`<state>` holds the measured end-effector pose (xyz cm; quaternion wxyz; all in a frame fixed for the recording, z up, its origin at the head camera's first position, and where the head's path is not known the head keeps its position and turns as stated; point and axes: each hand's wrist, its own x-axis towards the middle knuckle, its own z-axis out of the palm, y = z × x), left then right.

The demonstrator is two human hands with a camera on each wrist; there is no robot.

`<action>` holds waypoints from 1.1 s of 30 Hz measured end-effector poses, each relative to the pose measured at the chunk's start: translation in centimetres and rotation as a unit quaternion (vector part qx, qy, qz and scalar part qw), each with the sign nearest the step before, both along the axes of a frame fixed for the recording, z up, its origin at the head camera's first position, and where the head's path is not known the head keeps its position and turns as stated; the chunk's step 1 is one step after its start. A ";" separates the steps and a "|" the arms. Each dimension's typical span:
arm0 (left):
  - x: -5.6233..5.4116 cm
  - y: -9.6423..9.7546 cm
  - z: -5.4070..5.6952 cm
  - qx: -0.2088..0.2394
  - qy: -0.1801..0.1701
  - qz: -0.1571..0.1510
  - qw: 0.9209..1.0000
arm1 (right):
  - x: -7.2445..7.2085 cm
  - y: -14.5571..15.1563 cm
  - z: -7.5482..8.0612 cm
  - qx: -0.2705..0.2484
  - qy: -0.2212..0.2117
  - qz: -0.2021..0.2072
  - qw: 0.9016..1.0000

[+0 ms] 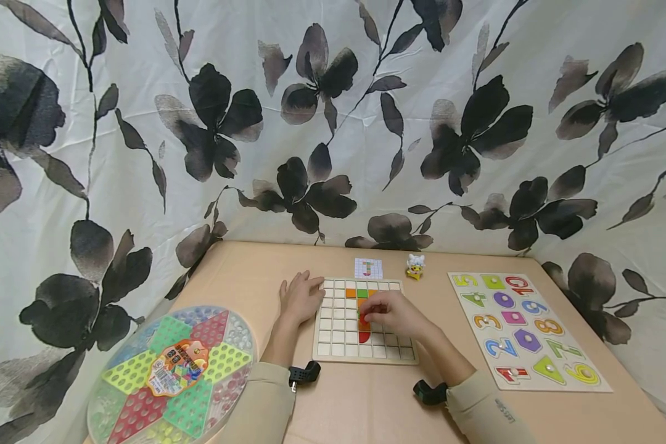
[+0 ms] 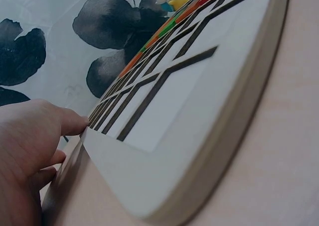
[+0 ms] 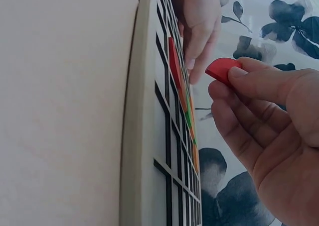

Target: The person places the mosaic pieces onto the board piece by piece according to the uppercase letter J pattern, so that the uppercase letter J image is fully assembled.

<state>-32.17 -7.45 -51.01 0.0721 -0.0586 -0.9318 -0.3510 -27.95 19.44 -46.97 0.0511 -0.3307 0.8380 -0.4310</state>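
My right hand point(image 1: 391, 313) is over the middle of a white gridded board point(image 1: 333, 336). Between its thumb and fingertips it pinches a red piece with a rounded edge point(image 3: 221, 68), apart from the board in the right wrist view. Orange pieces point(image 1: 351, 293) and a green piece point(image 1: 362, 293) form a row near the board's top; more pieces run down a column to a red rounded piece point(image 1: 364, 337). The right hand hides part of this column. At the board's left edge, my left hand point(image 1: 301, 299) rests with loosely extended fingers, one fingertip touching the rim.
Behind the board lies a small pattern card point(image 1: 369, 268), beside a small toy figure point(image 1: 415, 266). A round checkers board point(image 1: 233, 388) stands at the left. To the right is a number and shape puzzle board point(image 1: 538, 333). A floral curtain point(image 1: 388, 185) hangs behind the table.
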 end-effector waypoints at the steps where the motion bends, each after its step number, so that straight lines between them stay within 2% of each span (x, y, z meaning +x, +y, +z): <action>1: 0.0 0.0 0.0 0.000 0.000 0.000 1.000 | 0.0 -0.1 0.0 0.002 0.001 0.002 1.000; 11: -0.1 0.1 -0.2 0.003 -0.001 0.005 1.000 | 0.6 -1.5 -0.4 0.031 -0.004 0.013 0.999; 20: -0.1 0.1 -0.1 -0.004 -0.001 0.005 1.000 | 1.0 -2.2 -0.6 0.058 0.033 0.031 0.997; 33: -0.1 0.0 -0.1 -0.007 0.003 0.002 1.000 | 1.4 -2.7 -0.3 0.094 -0.003 0.042 0.995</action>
